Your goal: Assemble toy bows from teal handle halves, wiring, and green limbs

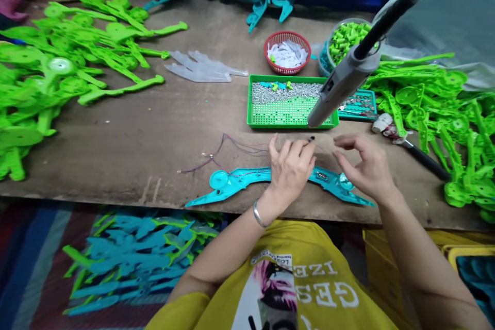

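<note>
While a small metallic insert already sits in the teal arched piece on the table, the wires beyond lie largely unseated, your right hand spreads thumb from fingers, and whether your left hand grips anything I cannot tell.

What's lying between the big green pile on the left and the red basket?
A pale, pronged piece lies on the table between them, in the head view.
</note>
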Demonstrator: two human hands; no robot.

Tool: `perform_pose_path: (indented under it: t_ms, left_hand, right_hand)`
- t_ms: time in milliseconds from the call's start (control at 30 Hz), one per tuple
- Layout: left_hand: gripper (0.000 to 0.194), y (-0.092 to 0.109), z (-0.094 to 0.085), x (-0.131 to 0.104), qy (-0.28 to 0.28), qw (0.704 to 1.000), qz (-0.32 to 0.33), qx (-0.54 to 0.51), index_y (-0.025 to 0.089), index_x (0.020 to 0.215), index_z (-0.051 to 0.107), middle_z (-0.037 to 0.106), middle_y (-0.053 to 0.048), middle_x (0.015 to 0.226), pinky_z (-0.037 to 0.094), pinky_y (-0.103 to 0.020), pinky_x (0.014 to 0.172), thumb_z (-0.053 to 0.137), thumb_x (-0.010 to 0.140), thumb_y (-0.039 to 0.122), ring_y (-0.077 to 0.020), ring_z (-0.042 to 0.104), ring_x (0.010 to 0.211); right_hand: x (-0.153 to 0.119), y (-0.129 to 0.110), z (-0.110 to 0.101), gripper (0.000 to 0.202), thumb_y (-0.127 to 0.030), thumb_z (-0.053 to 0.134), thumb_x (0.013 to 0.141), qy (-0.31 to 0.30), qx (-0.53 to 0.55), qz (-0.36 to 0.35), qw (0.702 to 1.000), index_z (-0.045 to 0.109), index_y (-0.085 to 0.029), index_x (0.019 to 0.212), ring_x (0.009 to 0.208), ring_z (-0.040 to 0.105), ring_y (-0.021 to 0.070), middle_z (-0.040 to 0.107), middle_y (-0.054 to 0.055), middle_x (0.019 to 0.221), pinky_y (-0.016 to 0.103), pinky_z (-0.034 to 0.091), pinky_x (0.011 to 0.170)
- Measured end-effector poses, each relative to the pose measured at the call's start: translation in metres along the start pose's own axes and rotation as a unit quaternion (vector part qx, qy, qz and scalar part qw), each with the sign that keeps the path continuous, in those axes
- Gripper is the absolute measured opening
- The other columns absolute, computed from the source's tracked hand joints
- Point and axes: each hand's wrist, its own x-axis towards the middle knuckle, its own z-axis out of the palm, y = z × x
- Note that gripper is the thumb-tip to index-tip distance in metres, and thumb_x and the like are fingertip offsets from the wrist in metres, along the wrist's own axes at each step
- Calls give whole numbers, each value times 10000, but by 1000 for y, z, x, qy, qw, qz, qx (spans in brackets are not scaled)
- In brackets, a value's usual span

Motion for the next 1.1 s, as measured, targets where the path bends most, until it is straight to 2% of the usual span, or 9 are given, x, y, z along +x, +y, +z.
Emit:
perform_pose_path:
  t_ms: [67, 167, 333, 400, 467, 600, 700, 867, 1100]
  left_hand:
    - [230, -2, -7, -6, -29, 998, 39, -37, 210, 1173, 659, 717, -69, 1184, 303, -506, 1156, 583, 956, 221, -231, 613, 1102]
    - [263, -7, -10, -20, -92, 989, 86, -78, 192, 1189, 646, 681, -96, 1271, 341, -489, 1148, 614, 945, 283, -249, 577, 1199]
    - [571, -16, -3, -36, -141, 984, 74, -73, 187, 1301, 575, 629, -126, 1349, 324, -561, 1150, 792, 810, 380, -308, 538, 1267]
    - [580, -16, -1, -38, -137, 986, 72, -55, 188, 1294, 577, 599, -134, 1378, 345, -548, 1129, 808, 792, 363, -318, 523, 1273]
    - [499, -16, -1, -38, -123, 991, 48, -28, 192, 1268, 597, 591, -139, 1350, 423, -500, 1036, 774, 820, 320, -317, 540, 1212]
    - [242, -15, 0, -36, -113, 994, 8, -4, 199, 1123, 650, 636, -92, 1105, 485, -397, 834, 667, 884, 228, -271, 570, 993]
    - [138, -17, 2, -35, -104, 994, 20, -18, 193, 1017, 660, 643, -72, 1040, 492, -381, 839, 660, 879, 198, -256, 566, 969]
    - [131, -19, 7, -37, -81, 996, 15, -44, 188, 1000, 662, 659, -68, 1029, 510, -367, 862, 670, 870, 182, -236, 577, 962]
    - [101, -20, 8, -37, -76, 996, 9, -51, 197, 961, 681, 666, -68, 1008, 527, -374, 863, 685, 861, 184, -233, 592, 964]
  right_hand:
    - [-3, 0, -9, 92, -180, 563, 920, -102, -26, -83, 991, 639, -189, 970, 894, 682, 205, 716, 84, 953, 343, 546, 811]
    - [-8, 3, -11, 131, -185, 473, 978, -234, -62, -122, 962, 601, -181, 951, 820, 651, 193, 677, 85, 898, 309, 514, 730]
    - [-8, 9, -6, 185, -208, 418, 1023, -333, -156, -152, 917, 591, -155, 987, 726, 608, 164, 642, 79, 903, 279, 442, 650]
    - [-5, 10, -5, 181, -199, 420, 1027, -352, -190, -177, 899, 593, -153, 998, 727, 605, 160, 639, 74, 915, 277, 421, 642]
    - [-1, 10, -6, 167, -185, 432, 1026, -365, -218, -206, 881, 593, -158, 989, 744, 606, 164, 638, 65, 906, 279, 407, 643]
    - [5, 7, -8, 156, -136, 439, 1017, -394, -250, -257, 847, 591, -157, 986, 704, 596, 157, 651, 61, 913, 284, 389, 618]
    - [10, 8, -9, 180, -150, 419, 1030, -410, -246, -297, 826, 593, -146, 986, 711, 601, 160, 653, 69, 904, 289, 405, 628]
    - [19, 13, -7, 290, -180, 332, 1063, -407, -206, -381, 804, 606, -142, 979, 814, 610, 177, 659, 85, 911, 313, 451, 720]
    - [20, 19, -4, 337, -181, 278, 1070, -402, -217, -400, 794, 591, -158, 948, 755, 570, 167, 633, 65, 876, 307, 421, 661]
